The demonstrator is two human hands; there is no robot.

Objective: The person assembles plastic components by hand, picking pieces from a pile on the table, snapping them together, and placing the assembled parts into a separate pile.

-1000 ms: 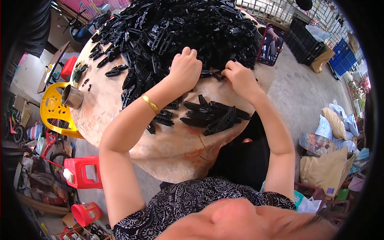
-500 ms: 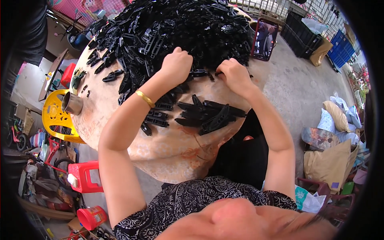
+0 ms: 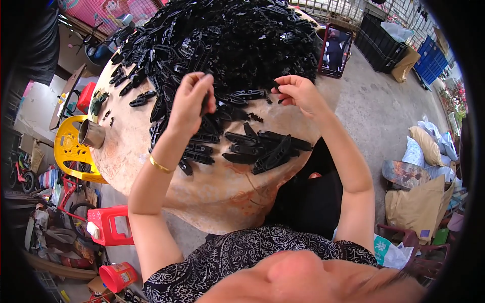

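- I see a brown paper sack (image 3: 411, 209) standing at the far right on the floor, pale stuffed bags (image 3: 427, 146) behind it, and blue crates (image 3: 432, 55) stacked at the upper right.
- A red canister (image 3: 108, 225) with a white label sits low on the left, a red tub (image 3: 117, 276) below it.
- My left hand (image 3: 191, 101) has its fingers closed on a black plastic piece (image 3: 204, 103) at the edge of the heap of black parts (image 3: 227, 43); most of that piece is hidden by the fingers.
- My right hand (image 3: 298, 93) pinches a small black bit (image 3: 276, 87) between thumb and fingertips; its shape is too small to make out.
- Finished pieces (image 3: 257, 146) lie in a loose row near me.
- The round table (image 3: 212, 197) is worn and tan; a metal cup (image 3: 91, 134) lies at its left rim, a phone (image 3: 337, 48) at its far right.
- The floor (image 3: 376, 111) is bare concrete.
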